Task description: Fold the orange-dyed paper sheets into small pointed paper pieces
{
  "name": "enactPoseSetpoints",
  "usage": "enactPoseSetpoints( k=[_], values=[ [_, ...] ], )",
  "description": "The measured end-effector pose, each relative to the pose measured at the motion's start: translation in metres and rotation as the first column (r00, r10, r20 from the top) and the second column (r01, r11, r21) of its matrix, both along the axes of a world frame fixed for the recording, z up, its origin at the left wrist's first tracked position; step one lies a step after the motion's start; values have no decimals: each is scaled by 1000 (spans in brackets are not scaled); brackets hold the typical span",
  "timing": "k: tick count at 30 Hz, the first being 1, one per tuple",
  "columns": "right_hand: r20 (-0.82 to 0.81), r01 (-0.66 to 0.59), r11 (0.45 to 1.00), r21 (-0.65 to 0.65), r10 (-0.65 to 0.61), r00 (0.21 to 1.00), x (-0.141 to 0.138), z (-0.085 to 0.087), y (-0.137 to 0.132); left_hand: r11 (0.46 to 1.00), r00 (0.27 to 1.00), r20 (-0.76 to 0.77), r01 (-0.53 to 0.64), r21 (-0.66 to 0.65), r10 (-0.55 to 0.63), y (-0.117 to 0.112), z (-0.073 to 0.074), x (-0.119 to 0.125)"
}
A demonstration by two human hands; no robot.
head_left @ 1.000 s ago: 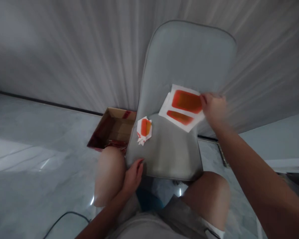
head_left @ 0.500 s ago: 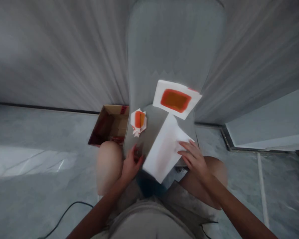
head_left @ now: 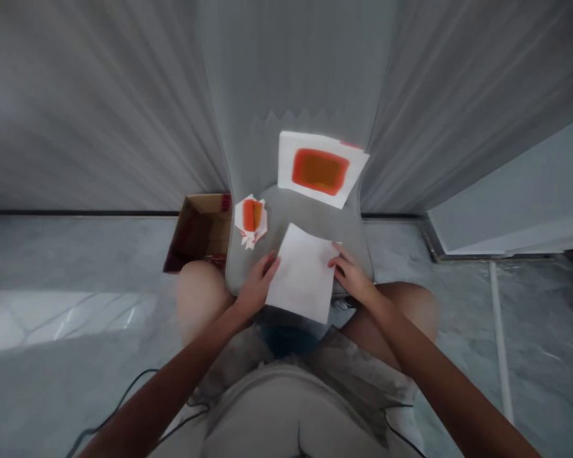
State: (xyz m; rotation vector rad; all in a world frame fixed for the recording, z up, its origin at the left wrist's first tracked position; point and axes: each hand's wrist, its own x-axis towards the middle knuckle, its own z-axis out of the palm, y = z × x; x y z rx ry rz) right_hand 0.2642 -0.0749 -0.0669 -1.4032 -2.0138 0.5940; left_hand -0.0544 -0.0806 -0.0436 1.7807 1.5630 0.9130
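- Plain white paper sheet, four-sided (head_left: 302,277): I am holding it above my lap, its near end reaching past the front edge of the seat. I am keeping it between both hands, probably so that it spreads without sagging; whether it is touching the seat, I cannot tell.
- Left hand, bare (head_left: 254,287): I am pinching the sheet's left edge, thumb close to forefinger, presumably to steady that side.
- Right hand, bare (head_left: 356,278): I am gripping the right edge near its far corner, fingertips slightly parted, likely balancing the left; what is pressing from beneath, I cannot see.
- White paper piece with a red-rimmed orange-brown rectangle (head_left: 320,172): it is lying at the back of the seat, beside the backrest, apparently out of my hands' way yet within reach. Flat or leaning, I cannot tell.
- Small folded white paper form with orange panels and pointed tips (head_left: 251,216): it is resting by the seat's left edge, apart from the sheet, perhaps to avoid being crushed.
- Grey smooth-covered chair (head_left: 348,232): it is facing me between my knees, serving as a worktop.
- Open brown cardboard box (head_left: 205,203): it is standing on the floor, left of the chair, partly hidden.
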Motion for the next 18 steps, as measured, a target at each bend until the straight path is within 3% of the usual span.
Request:
enactPoseSetpoints(
  k=[3,7,13,18],
  values=[
    [13,-19,1000,-8,19,1000,4,1,1,989,989,-17,149,0,-149,8,-2,-8],
    [101,-7,999,43,2,995,5,11,-12,893,904,-114,426,147,-412,13,-6,-21],
    [185,-219,972,89,200,962,2,9,-53,844,867,-183,495,207,-463,5,-24,-31],
    [79,-202,977,67,196,977,4,-3,-66,759,801,-186,599,257,-569,11,-33,-40]
  ],
)
